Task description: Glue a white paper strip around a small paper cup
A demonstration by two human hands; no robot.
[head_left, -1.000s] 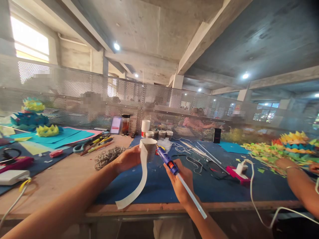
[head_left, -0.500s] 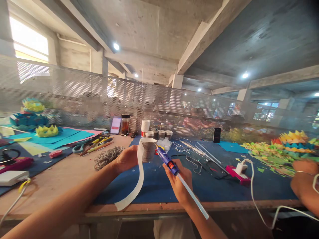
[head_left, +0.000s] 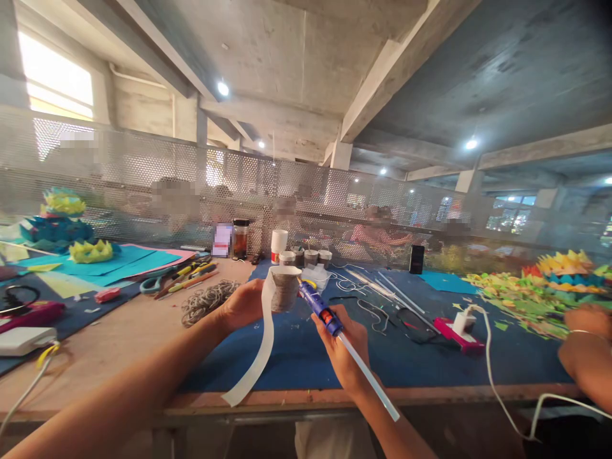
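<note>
My left hand (head_left: 245, 303) is closed on the left side of a small cup (head_left: 285, 292) wrapped in greyish cord or paper. From the cup's rim a long white strip (head_left: 261, 357) hangs down and curls toward the table's front edge. My right hand (head_left: 347, 344) grips a blue glue gun (head_left: 321, 309), whose tip points at the cup's right side near the rim. A long clear glue stick (head_left: 370, 379) sticks out of the gun's back end. Whether the tip touches the cup, I cannot tell.
Left of the cup lie a heap of grey cord (head_left: 205, 303), pliers (head_left: 155, 285) and blue paper sheets (head_left: 138, 264). Several cups (head_left: 310, 256) stand behind. To the right are a pink power strip (head_left: 456, 335), paper petals (head_left: 521, 303) and another person's arm (head_left: 588, 350).
Very little differs. The cup and the hanging strip have shifted slightly to the right, while both hands keep their holds.
</note>
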